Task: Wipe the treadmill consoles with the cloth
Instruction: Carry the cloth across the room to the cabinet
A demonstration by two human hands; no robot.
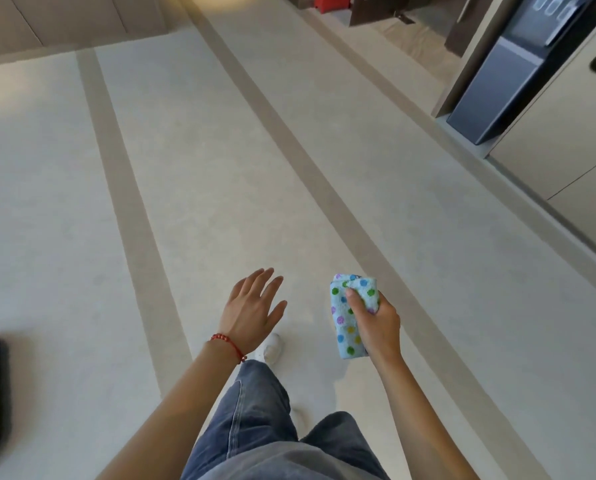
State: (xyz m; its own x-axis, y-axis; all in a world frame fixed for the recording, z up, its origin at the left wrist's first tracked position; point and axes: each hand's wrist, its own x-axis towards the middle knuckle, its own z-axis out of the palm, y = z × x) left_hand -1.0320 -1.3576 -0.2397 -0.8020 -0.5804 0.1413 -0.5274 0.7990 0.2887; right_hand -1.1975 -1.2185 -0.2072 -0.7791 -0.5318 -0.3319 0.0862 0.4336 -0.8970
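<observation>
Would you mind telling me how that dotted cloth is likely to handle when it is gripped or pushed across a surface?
The cloth is probably soft and floppy: it lies folded in layers, and it dents where the thumb of the right hand presses in. It seems light, since one hand holds it easily. Its fuzzy-looking surface should grip rather than slip, though it may unfold if held loosely.

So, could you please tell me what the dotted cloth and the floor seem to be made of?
The cloth, gripped folded in the right hand, looks like soft microfibre or terry: a fuzzy, matte nap, pale blue with coloured dots. The floor looks like smooth matte stone or concrete-look tile, pale grey with darker beige strips; the faint mottling suggests this, but vinyl cannot be ruled out.
</observation>
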